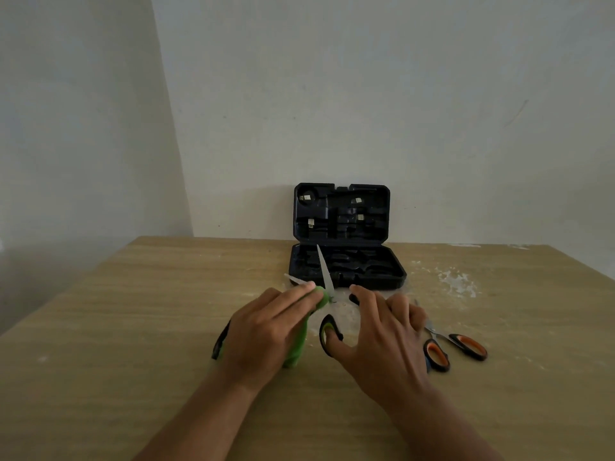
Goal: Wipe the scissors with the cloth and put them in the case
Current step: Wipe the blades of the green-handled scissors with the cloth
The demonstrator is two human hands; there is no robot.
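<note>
Presently, item: green-handled scissors [327, 287], lying open at the centre of the frame, between both hands, on the table [133, 311]. Blades splay up-frame; the longer-showing one points toward the open case [346, 266] just above, its long axis running near-vertical in the picture. Left hand [266, 331] presses a green cloth [301, 341] against the blade base, fingers nearly straight. Right hand [382, 334] has its thumb through a handle loop, fingers spread. Second, orange-handled scissors [456, 347] lie lower right, untouched.
</note>
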